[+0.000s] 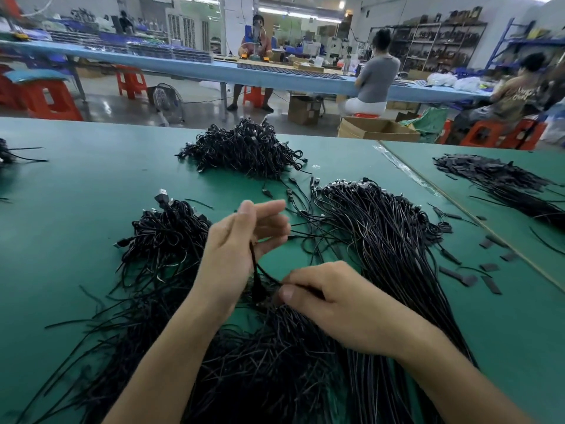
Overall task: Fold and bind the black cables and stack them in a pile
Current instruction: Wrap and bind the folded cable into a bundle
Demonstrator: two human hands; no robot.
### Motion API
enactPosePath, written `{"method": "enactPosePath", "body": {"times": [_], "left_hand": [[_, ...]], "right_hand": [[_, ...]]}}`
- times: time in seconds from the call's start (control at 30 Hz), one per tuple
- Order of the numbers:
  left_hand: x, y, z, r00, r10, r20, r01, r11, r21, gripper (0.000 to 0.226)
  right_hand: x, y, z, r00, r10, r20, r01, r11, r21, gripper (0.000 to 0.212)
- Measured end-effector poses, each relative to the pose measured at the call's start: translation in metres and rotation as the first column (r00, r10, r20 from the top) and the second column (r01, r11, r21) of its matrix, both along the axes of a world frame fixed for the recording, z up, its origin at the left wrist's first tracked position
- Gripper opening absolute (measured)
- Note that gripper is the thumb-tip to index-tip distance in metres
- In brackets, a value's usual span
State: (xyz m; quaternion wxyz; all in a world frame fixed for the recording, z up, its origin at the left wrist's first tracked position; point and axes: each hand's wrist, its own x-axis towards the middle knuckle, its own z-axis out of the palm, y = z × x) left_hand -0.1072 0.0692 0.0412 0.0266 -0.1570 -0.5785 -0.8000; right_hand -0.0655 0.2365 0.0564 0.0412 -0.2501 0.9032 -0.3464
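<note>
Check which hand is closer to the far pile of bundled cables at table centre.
Left. The left hand is raised on the near side of the far pile. The right hand sits lower, nearer the person and further right, pinching the cable both hands hold.

The green tabletop [76, 185] is made of two mats, with a strip of clear tape [406, 171] along the seam on the right. Beyond its far edge a floor fan [168, 101] stands beside orange-red plastic stools [52, 99]. An open cardboard box [377, 130] sits on the floor. A long blue workbench [214, 68] crosses the room. A person in a grey top [377, 78] sits at it, back to the camera. Metal shelving [437, 47] lines the far wall.
</note>
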Motion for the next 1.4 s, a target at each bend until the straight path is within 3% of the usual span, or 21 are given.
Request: {"method": "enactPosePath", "body": {"times": [0.07,0.13,0.2,0.3,0.47,0.63,0.7,0.77,0.83,0.9,0.97,1.03,1.13,1.23,1.33,1.4], "left_hand": [[0.002,0.001,-0.003,0.997,0.015,-0.071,-0.038,0.942,-0.333,0.044],[0.007,0.005,-0.003,0.99,-0.139,-0.024,0.113,0.883,-0.456,0.044],[0.013,0.007,-0.001,0.955,-0.289,0.065,0.289,0.862,-0.416,0.049],[0.019,0.006,0.005,0.887,-0.443,0.135,0.462,0.841,-0.28,0.056],[0.024,0.002,0.015,0.779,-0.603,0.173,0.614,0.789,-0.013,0.066],[0.02,0.0,0.016,0.862,-0.502,0.067,0.461,0.833,0.307,0.048],[0.014,-0.001,0.013,0.922,-0.386,0.041,0.335,0.844,0.42,0.048],[0.005,-0.002,0.007,0.979,-0.198,0.049,0.157,0.885,0.439,0.047],[-0.001,-0.002,-0.001,0.998,0.049,0.03,-0.055,0.965,0.258,0.045],[-0.001,0.001,-0.008,0.971,0.225,-0.084,-0.235,0.964,-0.126,0.043],[0.002,0.009,-0.013,0.977,0.141,-0.163,-0.199,0.882,-0.427,0.041],[0.009,0.016,-0.012,0.997,0.014,-0.071,-0.046,0.876,-0.48,0.049],[0.017,0.015,-0.003,0.974,-0.159,0.16,0.206,0.916,-0.345,0.061],[0.02,0.004,0.007,0.907,-0.332,0.258,0.368,0.924,-0.103,0.052],[0.02,-0.006,0.016,0.76,-0.62,0.196,0.536,0.768,0.351,0.045],[0.02,-0.007,0.02,0.757,-0.646,0.097,0.505,0.673,0.54,0.043]], "right_hand": [[0.001,0.004,0.013,0.996,-0.057,-0.073,0.053,0.997,-0.06,0.021],[-0.004,0.013,0.025,0.971,-0.156,-0.18,0.136,0.983,-0.12,0.012],[-0.011,0.021,0.034,0.943,-0.237,-0.235,0.195,0.963,-0.188,0.01],[-0.016,0.024,0.039,0.962,-0.214,-0.17,0.13,0.904,-0.407,0.022],[-0.023,0.008,0.021,0.987,-0.158,-0.025,0.12,0.833,-0.54,0.025],[-0.017,0.003,-0.007,0.979,-0.144,0.142,0.175,0.956,-0.237,0.036],[-0.013,0.006,-0.012,0.973,-0.151,0.173,0.153,0.988,0.005,0.036],[-0.007,0.006,-0.011,0.974,-0.135,0.179,0.108,0.982,0.154,0.034],[-0.003,0.006,-0.003,0.985,-0.108,0.131,0.088,0.985,0.151,0.03],[-0.002,0.006,0.01,0.993,-0.115,0.03,0.114,0.992,0.047,0.025],[-0.007,0.008,0.023,0.984,-0.151,-0.093,0.144,0.987,-0.073,0.021],[-0.013,0.012,0.034,0.963,-0.166,-0.212,0.141,0.981,-0.131,0.015],[-0.022,0.017,0.035,0.95,-0.197,-0.241,0.138,0.961,-0.241,0.024],[-0.026,0.013,0.023,0.965,-0.221,-0.138,0.167,0.932,-0.323,0.04],[-0.021,0.005,0.005,0.977,-0.213,-0.003,0.204,0.939,-0.276,0.036],[-0.015,-0.002,-0.004,0.982,-0.186,0.034,0.189,0.964,-0.187,0.033]]}}
